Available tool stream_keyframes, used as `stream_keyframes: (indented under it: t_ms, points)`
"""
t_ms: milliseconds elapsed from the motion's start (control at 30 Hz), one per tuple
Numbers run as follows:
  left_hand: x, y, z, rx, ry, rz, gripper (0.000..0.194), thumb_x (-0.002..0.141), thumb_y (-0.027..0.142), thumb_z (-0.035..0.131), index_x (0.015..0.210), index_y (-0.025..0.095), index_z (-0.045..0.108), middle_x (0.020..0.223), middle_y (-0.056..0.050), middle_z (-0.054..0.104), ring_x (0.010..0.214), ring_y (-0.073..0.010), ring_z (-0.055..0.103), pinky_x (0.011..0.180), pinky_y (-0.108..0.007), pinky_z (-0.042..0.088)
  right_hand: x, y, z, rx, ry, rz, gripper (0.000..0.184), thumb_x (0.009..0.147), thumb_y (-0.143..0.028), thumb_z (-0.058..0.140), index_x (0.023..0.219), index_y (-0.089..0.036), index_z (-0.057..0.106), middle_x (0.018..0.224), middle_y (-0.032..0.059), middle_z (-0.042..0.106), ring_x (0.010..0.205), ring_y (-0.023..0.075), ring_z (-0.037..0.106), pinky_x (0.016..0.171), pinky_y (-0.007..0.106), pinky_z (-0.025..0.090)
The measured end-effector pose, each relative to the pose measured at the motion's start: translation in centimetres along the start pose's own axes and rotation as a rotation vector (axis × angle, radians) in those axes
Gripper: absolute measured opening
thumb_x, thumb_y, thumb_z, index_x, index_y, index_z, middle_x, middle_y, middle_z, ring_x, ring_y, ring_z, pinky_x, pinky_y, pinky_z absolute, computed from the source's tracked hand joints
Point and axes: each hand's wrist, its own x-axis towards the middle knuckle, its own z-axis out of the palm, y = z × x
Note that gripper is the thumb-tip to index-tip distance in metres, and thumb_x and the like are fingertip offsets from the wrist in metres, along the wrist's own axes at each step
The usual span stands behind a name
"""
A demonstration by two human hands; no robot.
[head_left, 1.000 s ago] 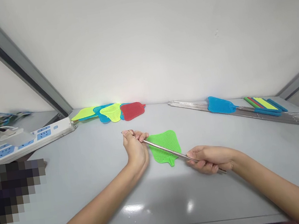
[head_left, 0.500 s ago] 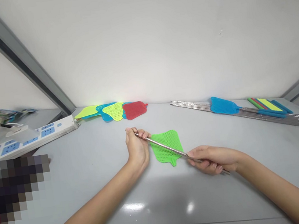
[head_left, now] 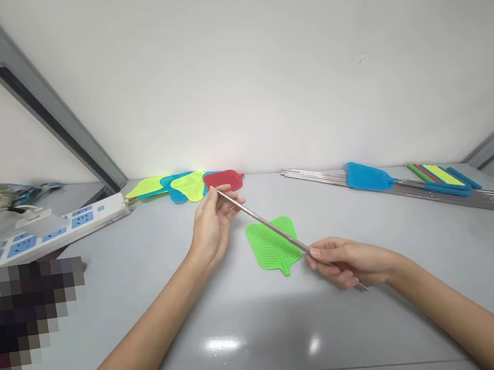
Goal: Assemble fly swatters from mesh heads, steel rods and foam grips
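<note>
A thin metal rod (head_left: 271, 225) slants across the middle of the view, its far end up to the left. My left hand (head_left: 210, 225) pinches it close to that upper end between thumb and fingers. Lower down, my right hand (head_left: 349, 261) is closed round the rod, and the bottom end sticks out beneath the fingers. Under the rod, a green perforated fly swatter head (head_left: 268, 250) lies flat on the grey table (head_left: 269, 341), its socket pointing toward me. Neither hand touches the swatter head.
Yellow, blue and red swatter heads (head_left: 223, 181) overlap along the wall. At the back right lie several metal rods (head_left: 314, 174), a blue swatter head (head_left: 368, 176) and coloured grip tubes (head_left: 445, 176). A white power strip (head_left: 106, 208) runs along the left.
The rod's upper end has risen and my left hand has moved up and slightly left with it. My right hand shifted a little left, still round the rod. The green swatter head stayed put.
</note>
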Motion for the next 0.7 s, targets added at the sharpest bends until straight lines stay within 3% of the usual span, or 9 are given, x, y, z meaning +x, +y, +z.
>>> stream_keyframes:
  t_ms: [167, 400, 533, 633, 700]
  points:
    - [-0.1, 2.8, 1.7, -0.131, -0.159, 0.033, 0.020, 0.084, 0.025, 0.040, 0.074, 0.015, 0.054, 0.065, -0.002, 0.051, 0.060, -0.0126, 0.053, 0.061, -0.028, 0.045, 0.8, 0.7, 1.9, 0.086, -0.091, -0.120, 0.015, 0.078, -0.028, 0.051, 0.078, -0.014, 0.048, 0.062, -0.0029, 0.037, 0.044, 0.0033, 0.033, 0.039, 0.018, 0.023]
    - [0.8, 5.6, 6.7, -0.301, -0.213, -0.047, 0.020, 0.083, 0.030, 0.043, 0.067, 0.017, 0.048, 0.048, 0.006, 0.030, 0.034, -0.0051, 0.033, 0.035, -0.017, 0.032, 1.8, 0.6, 4.0, 0.342, -0.126, -0.181, 0.014, 0.079, -0.027, 0.049, 0.075, -0.014, 0.044, 0.055, -0.0065, 0.022, 0.041, 0.0022, 0.017, 0.037, 0.015, 0.011]
    - [2.0, 5.1, 8.5, -0.266, -0.331, -0.118, 0.031, 0.076, 0.040, 0.050, 0.058, 0.018, 0.040, 0.044, 0.008, 0.019, 0.028, -0.0026, 0.021, 0.028, -0.015, 0.018, 2.5, 1.7, 4.5, 0.424, -0.216, -0.177, 0.028, 0.081, -0.034, 0.043, 0.062, -0.015, 0.037, 0.048, -0.0073, 0.019, 0.038, 0.0034, 0.015, 0.035, 0.015, 0.011]
    - [3.0, 3.7, 8.9, -0.249, -0.457, -0.312, 0.041, 0.075, 0.038, 0.052, 0.050, 0.018, 0.026, 0.042, 0.009, 0.014, 0.028, -0.0031, 0.018, 0.027, -0.016, 0.015, 3.0, 2.9, 4.3, 0.450, -0.325, -0.113, 0.037, 0.083, -0.036, 0.036, 0.052, -0.017, 0.029, 0.041, -0.0071, 0.019, 0.034, 0.0047, 0.016, 0.033, 0.017, 0.013]
    - [3.5, 2.3, 9.0, -0.244, -0.478, -0.430, 0.044, 0.077, 0.037, 0.049, 0.049, 0.019, 0.021, 0.041, 0.009, 0.010, 0.027, -0.0035, 0.016, 0.026, -0.016, 0.012, 3.3, 3.6, 4.0, 0.460, -0.400, -0.048, 0.042, 0.083, -0.038, 0.034, 0.048, -0.017, 0.025, 0.037, -0.0068, 0.018, 0.031, 0.0055, 0.017, 0.032, 0.017, 0.014]
